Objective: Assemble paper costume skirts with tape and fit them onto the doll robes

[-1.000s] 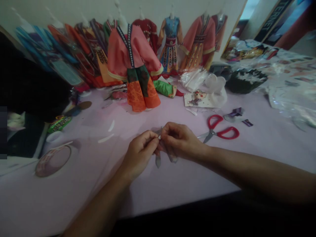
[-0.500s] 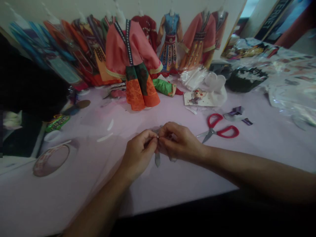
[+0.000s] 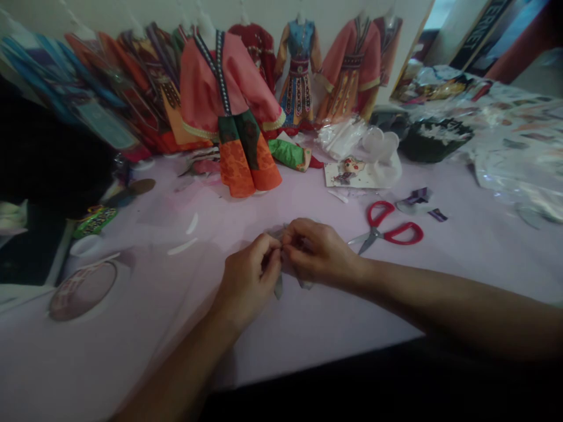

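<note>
Half-hidden grey piece [image 3: 278, 287], cropped edges.
I could not make out what my hands [image 3: 250, 275] pinched; fingers covered most of it. The leftmost blue garment [image 3: 57, 70] was blurred, the frame's top cut off the stand tops, and the sign [image 3: 479, 32] showed only "TERNET".

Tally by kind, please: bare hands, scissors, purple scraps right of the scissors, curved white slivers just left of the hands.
Hands, left hand and right hand: 2
Red-handled scissors: 1
Purple scraps: 2
White slivers: 2
Total: 7
Grey pieces at the fingers are partly hidden, so not counted.
</note>
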